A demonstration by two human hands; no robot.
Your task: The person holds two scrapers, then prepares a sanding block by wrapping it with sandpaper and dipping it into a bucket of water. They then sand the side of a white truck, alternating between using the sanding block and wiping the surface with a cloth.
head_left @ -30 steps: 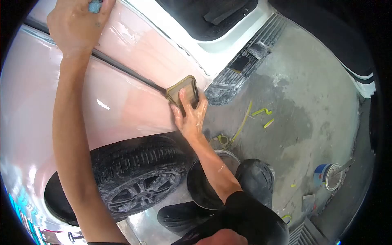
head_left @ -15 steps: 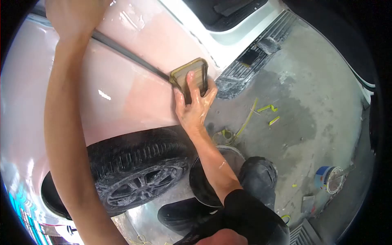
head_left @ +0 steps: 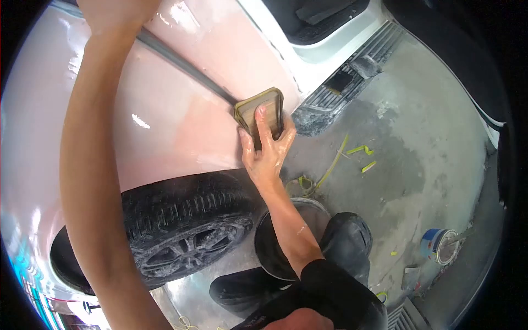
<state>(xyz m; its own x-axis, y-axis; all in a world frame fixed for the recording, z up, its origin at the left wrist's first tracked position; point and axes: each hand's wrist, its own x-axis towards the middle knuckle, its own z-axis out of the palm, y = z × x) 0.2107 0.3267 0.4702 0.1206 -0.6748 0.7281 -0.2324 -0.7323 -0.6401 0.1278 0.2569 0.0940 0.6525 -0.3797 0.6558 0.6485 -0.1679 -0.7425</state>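
My right hand grips a sanding block with a wood-coloured top and yellowish edges. Its thumb lies along the left side, one finger is stretched over the top, and the others bend around the right side. The block rests on the wet, pinkish car panel, at the lower end of a grey strip and close to the door sill. At the top left, my left hand is over the same panel. The frame edge cuts off its fingers, so their pose is hidden.
Below the panel is a dusty black wheel. A dark bucket stands between my knees. Yellow tape scraps lie on the wet concrete floor. A blue-and-white can is at the right. The open doorway has a white sill.
My right hand and the sanding block have shifted slightly down and right in view. My left hand has moved up and right. The whole view has shifted a little.
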